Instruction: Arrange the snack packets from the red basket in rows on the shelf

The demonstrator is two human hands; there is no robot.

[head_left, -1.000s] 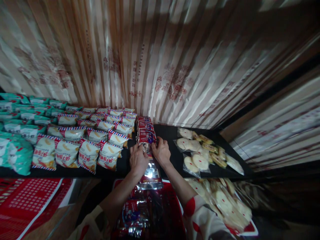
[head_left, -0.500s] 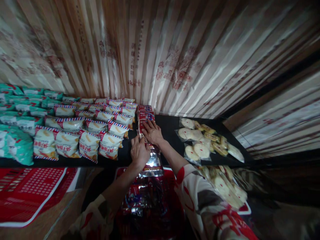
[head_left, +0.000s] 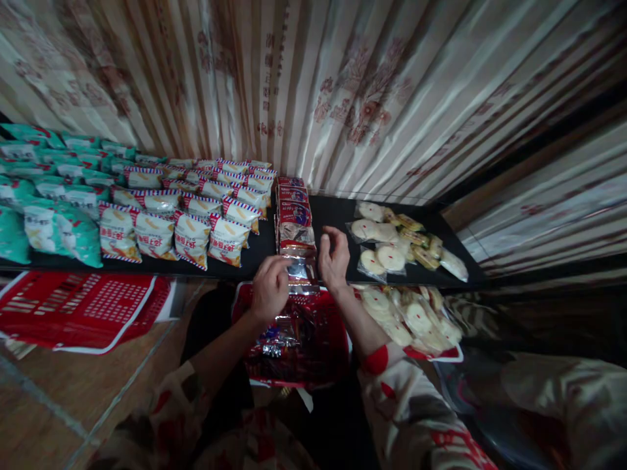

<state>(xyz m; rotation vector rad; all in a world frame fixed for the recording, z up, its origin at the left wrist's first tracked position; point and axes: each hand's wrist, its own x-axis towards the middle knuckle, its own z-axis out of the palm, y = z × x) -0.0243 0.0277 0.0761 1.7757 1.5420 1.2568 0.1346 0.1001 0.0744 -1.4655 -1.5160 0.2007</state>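
A column of red snack packets [head_left: 294,214] runs front to back on the black table, the rear ones standing on edge. At its near end a shiny dark packet [head_left: 300,273] lies flat, reaching to the table's front edge. My left hand [head_left: 270,288] is at this packet's left side, fingers bent towards it and thumb apart, fingertips at its edge. To the right of the column my right hand [head_left: 335,258] hovers with curled, parted fingers and holds nothing. Below both hands, more shiny packets [head_left: 279,336] lie in a red basket [head_left: 328,365].
Rows of white-and-red snack bags [head_left: 191,236] and green bags [head_left: 46,225] stand left. Clear-wrapped round pale cakes [head_left: 390,258] lie right on the table [head_left: 327,212]. More wrapped cakes [head_left: 416,320] fill a basket below. Red crates [head_left: 93,307] sit lower left; a curtain [head_left: 313,78] hangs behind.
My right hand has come off the red packets and moved right and nearer. My left hand has drawn back to the shiny packet's side. The camera view has tipped downward.
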